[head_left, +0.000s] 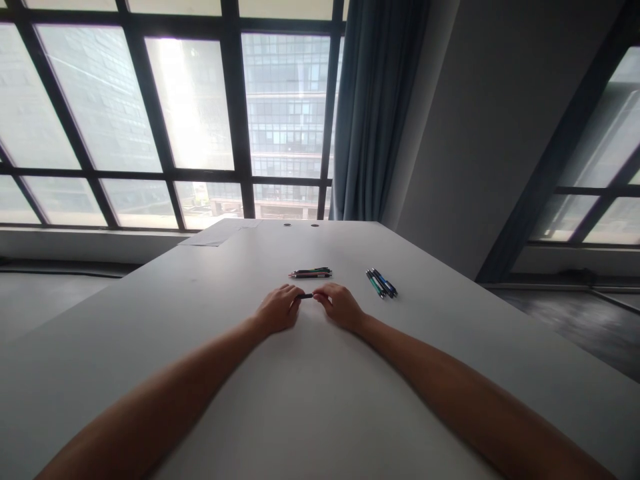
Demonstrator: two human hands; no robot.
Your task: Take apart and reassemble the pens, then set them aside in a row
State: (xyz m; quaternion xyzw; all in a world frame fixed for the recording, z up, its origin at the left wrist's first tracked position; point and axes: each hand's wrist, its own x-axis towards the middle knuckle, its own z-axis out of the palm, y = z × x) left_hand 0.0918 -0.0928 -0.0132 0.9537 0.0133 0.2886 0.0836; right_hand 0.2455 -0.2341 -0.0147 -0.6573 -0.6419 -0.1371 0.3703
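Between my two hands lies a dark pen (305, 296), held level just over or on the white table. My left hand (280, 308) is closed on one end of it. At the other end, the fingertips of my right hand (340, 305) pinch the tip. Much of the pen is hidden by my fingers. Just beyond my hands rests a bunch of several pens (311, 273), dark with red and green parts, lying sideways. To the right of my right hand is a second group of pens (382, 283), green, dark and blue, lying at a slant.
The white table (310, 400) stretches away toward the windows (190, 107). Sheets of paper (210, 235) lie at its far left edge. Two small dark round fittings (301, 225) show near the far edge. A blue-grey curtain (375, 113) hangs behind.
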